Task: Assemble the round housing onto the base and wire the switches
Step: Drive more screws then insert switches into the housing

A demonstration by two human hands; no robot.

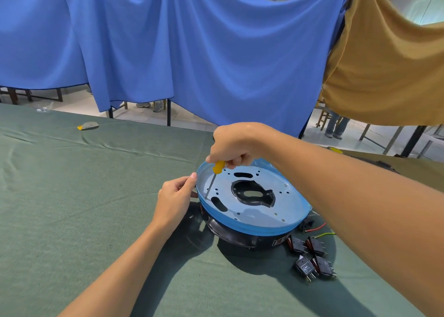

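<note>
Two bare forearms are reaching in from the bottom edge over a table draped in dull green woven cloth (72, 196), lightly creased. Left hand (176, 196) is pinching the left rim of the housing (262, 217), thumb on top of the rim and fingers curled beneath. Right hand (236, 146) is gripping a screwdriver (219, 167) by its short, glossy yellow handle, fingers wrapped round it; the thin metal shaft is slanting down, its tip touching the housing floor near the left rim.

The housing, a shallow round metal pan covered in pale blue film, is sitting on the base (230, 235) (a glossy black rounded plastic shell) at centre right on the table. Its flat floor is showing small round holes, two oblong slots and a large irregular central opening with black plastic visible through it. A sticker (280, 241) on the base is carrying red and white print, too small to read.

Four switches (312, 256), black rectangular blocks with metal prongs, are lying just beside the base on its right; one is bearing a white mark that cannot be read. A red wire (316, 228) and a yellow-green wire (324, 235) are trailing out behind them.

Behind the table, a smooth blue sheet (192, 40) and a tan sheet (384, 64) are hanging in loose folds.
</note>
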